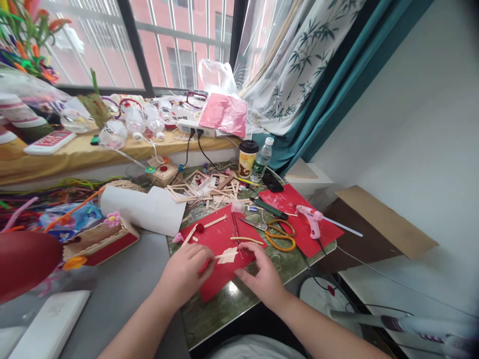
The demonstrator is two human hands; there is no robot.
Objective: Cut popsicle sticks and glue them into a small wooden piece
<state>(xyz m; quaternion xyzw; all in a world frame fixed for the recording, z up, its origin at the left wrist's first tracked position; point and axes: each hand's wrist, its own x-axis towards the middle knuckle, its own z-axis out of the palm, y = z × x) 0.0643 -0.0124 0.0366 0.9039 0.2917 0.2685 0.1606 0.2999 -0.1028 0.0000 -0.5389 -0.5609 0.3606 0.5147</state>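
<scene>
Between my hands, a small piece of pale craft sticks (pixel 228 256) lies over a red sheet (pixel 215 286). My left hand (pixel 189 269) pinches a thin craft stick (pixel 221 256) that reaches across this piece. To its right, my right hand (pixel 262 271) curves with thumb and fingers apart, and nothing shows between them. A pale yellow strip (pixel 247 240) lies just beyond my right fingertips. Farther up the sheet are a dark red button-like piece (pixel 199 228) and a loose stick (pixel 215 221).
Orange-handled scissors (pixel 280 235) and a pink glue gun (pixel 311 219) with its cord lie to the right. Loose craft sticks (pixel 220 188) are heaped at the back, near a paper cup (pixel 248 158) and a water bottle (pixel 262 160). A decorated box (pixel 107 244) stands left.
</scene>
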